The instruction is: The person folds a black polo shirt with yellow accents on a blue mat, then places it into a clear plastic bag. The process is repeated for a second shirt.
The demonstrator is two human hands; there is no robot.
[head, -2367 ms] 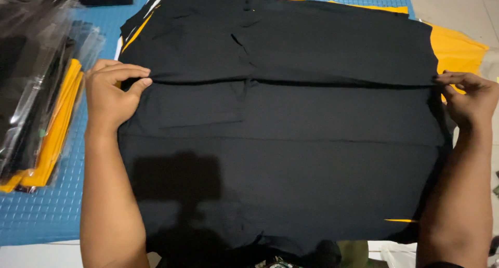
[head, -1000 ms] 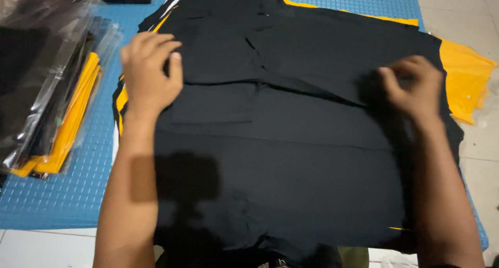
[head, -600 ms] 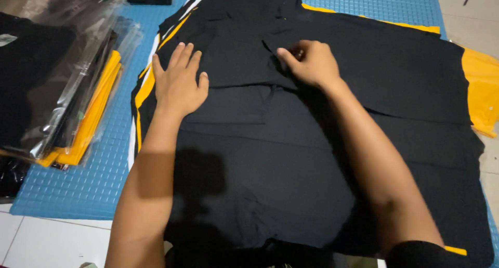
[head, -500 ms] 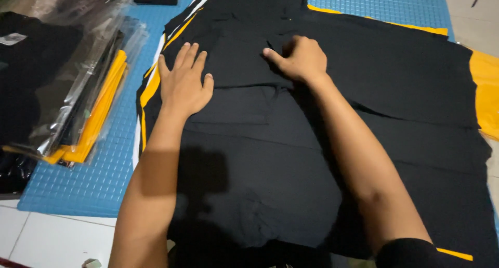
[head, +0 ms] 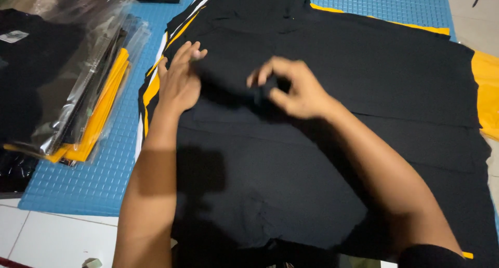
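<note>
Black garment (head: 332, 143) spread flat on blue studded mat (head: 88, 179), yellow trim seen at edges. Left hand (head: 178, 82) laid on garment's left part, fingers extended, grip released. Right hand (head: 293, 88) raised just above garment's middle, blurred, fingers curled loosely, nothing grasped. Stack of bagged garments (head: 67, 86) kept at left of mat.

One head-worn camera looks steeply down, close over the black fabric (head: 322, 159).
</note>
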